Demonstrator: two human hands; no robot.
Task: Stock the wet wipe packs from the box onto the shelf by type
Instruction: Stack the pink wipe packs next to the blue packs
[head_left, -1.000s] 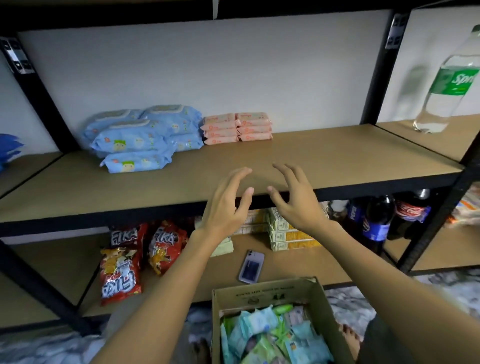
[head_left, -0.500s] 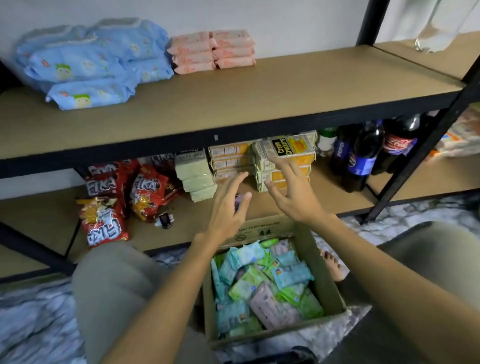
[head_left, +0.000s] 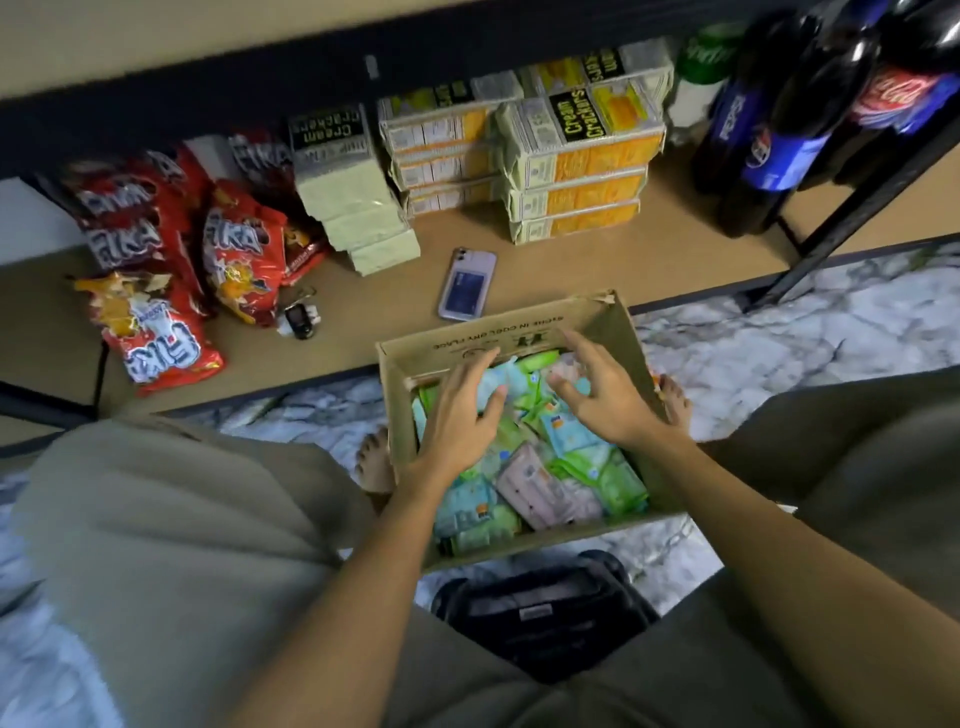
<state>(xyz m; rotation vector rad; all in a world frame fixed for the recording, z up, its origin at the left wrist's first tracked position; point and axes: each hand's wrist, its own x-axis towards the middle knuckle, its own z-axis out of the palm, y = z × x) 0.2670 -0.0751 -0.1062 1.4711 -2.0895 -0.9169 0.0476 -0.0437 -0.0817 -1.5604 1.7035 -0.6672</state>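
Head view: a cardboard box (head_left: 597, 322) is seen on the marbled floor (head_left: 779, 353) between the person's knees, just in front of the lower shelf (head_left: 597, 260). It is filled with a loose jumble of wet wipe packs (head_left: 535, 483) in green, teal and pale pink. Both hands are held over the packs inside the box: the left hand (head_left: 460, 415) with fingers spread and relaxed, the right hand (head_left: 605, 392) likewise, fingers slightly bent; nothing is gripped by either. Contact with the packs cannot be determined. On the lower shelf are noted red snack bags (head_left: 156, 291), stacked cream cracker boxes (head_left: 576, 171), a phone (head_left: 466, 283), a key fob (head_left: 298, 317) and dark soda bottles (head_left: 769, 130).
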